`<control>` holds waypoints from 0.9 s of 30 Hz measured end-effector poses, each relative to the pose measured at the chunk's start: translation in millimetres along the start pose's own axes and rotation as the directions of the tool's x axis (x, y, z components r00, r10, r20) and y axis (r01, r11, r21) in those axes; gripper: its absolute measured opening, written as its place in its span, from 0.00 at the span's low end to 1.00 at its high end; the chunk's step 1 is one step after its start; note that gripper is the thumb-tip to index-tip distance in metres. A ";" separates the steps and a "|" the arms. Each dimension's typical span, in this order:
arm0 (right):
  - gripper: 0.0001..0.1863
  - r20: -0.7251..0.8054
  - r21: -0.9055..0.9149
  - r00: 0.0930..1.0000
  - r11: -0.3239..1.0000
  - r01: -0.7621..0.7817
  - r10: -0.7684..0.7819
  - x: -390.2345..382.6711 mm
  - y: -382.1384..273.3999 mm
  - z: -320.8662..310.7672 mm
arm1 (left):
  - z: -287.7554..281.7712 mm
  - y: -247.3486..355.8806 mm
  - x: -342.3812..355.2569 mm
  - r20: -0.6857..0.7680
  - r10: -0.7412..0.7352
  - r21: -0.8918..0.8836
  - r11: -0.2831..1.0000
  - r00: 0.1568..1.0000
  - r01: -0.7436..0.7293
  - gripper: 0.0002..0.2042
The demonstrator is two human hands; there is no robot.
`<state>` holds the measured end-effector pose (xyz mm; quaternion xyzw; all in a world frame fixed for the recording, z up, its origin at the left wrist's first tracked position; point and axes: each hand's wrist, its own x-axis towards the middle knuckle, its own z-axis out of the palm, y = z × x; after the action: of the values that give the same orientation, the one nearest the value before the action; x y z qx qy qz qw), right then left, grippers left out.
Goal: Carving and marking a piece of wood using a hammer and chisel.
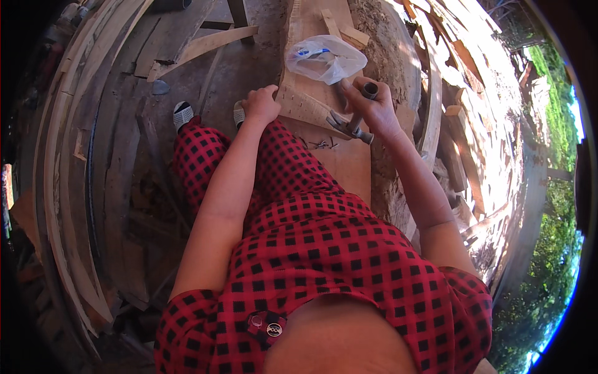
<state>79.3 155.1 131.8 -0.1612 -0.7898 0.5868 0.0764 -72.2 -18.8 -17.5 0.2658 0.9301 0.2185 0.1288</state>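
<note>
My right hand (375,107) is wrapped round the handle of a claw hammer (351,127). The hollow end of its metal handle sticks up past my fingers. The hammer's head is low, beside the right end of a short wooden board (306,105) dotted with small marks, perhaps nails. At that board's left end, my left hand (261,105) is closed on it, with the fingertips partly hidden. Under the board lies a wide, flat plank (352,165). Several loose nails (322,144) are piled on the plank, close to my thigh.
A clear plastic bag (330,65) with something blue and white inside sits on the plank beyond my hands. Small wood offcuts (352,36) lie behind it. A rough log (393,56) runs along the right, with scrap wood (461,137) beyond. Long boards (75,156) line the left.
</note>
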 end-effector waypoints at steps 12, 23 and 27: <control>0.22 0.092 -0.099 0.993 0.993 -0.064 0.074 96.3 11.2 80.4 | 24.7 -31.0 17.1 0.383 -0.156 -0.090 0.975 0.910 0.205 0.38; 0.22 0.205 -0.097 0.977 0.994 -0.041 0.060 123.0 17.0 102.3 | 17.1 -22.5 25.4 0.495 -0.152 0.041 0.988 0.855 0.152 0.41; 0.19 0.197 0.001 0.979 0.999 -0.052 0.050 113.9 18.5 94.9 | 10.4 -21.5 26.3 0.523 -0.135 0.038 0.990 0.842 0.135 0.41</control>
<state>-53.7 113.5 78.0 -0.1222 -0.7874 0.6039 -0.0168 -99.6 -17.2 -40.1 0.2492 0.8761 0.1282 0.3924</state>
